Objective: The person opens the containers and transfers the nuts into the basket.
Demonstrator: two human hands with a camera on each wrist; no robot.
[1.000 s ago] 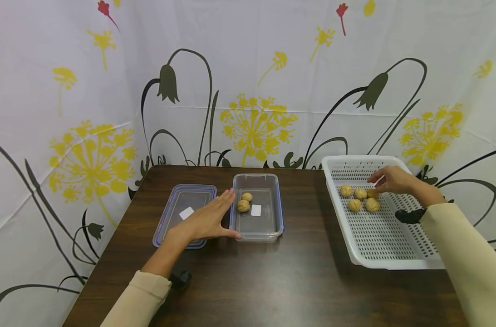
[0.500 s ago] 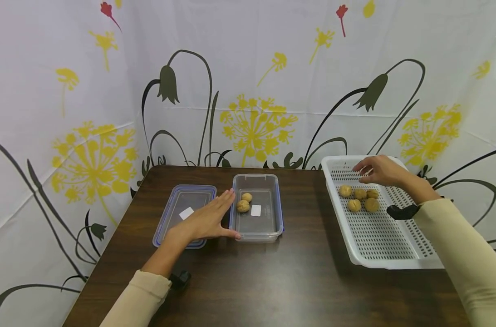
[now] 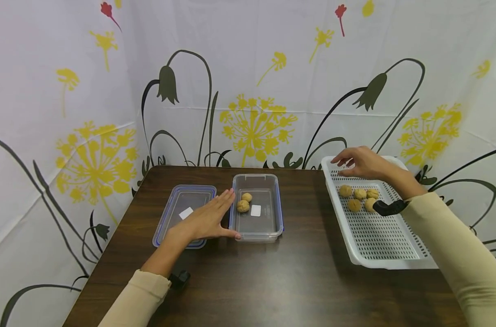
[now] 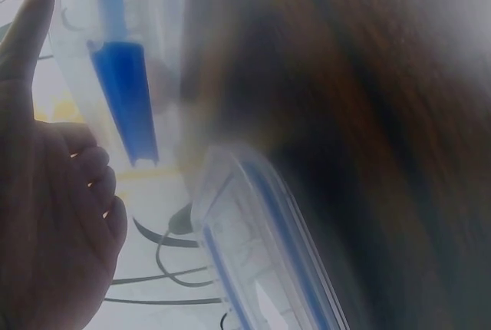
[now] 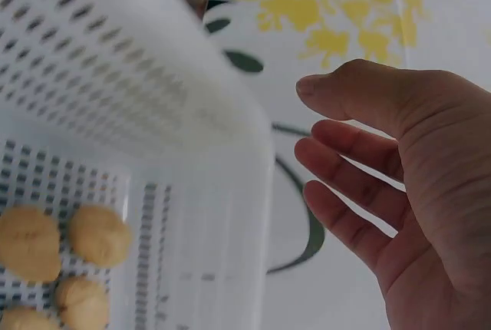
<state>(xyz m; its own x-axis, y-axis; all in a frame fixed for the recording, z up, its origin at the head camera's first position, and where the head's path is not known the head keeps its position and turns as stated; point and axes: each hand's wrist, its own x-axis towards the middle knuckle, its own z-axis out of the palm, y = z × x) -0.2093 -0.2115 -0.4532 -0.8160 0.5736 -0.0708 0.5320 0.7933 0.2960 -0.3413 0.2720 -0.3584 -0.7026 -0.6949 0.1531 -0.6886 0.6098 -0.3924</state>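
Note:
My left hand (image 3: 207,220) lies with straight fingers along the left side of a clear plastic food container (image 3: 268,227), thumb at its near rim. Two walnuts (image 3: 243,206) sit inside the container. In the left wrist view the palm faces the container's blue clip (image 4: 126,103). Above the far left part of a white perforated basket (image 3: 356,254), my right hand (image 3: 362,162) hovers with loosely bent fingers. The right wrist view shows nothing between thumb and fingertips. Several walnuts (image 3: 360,194) rest on the basket's floor, just nearer than this hand.
A clear lid with a blue seal (image 3: 172,218) lies left of the container, partly under the left hand and forearm in the head view. All stand on a dark wooden table (image 3: 297,272). A flower-printed curtain (image 3: 239,59) hangs behind its far edge.
My right hand has risen from the walnuts and moved left and away, toward the basket's far left corner, with nothing in it. The left hand has stayed at the container.

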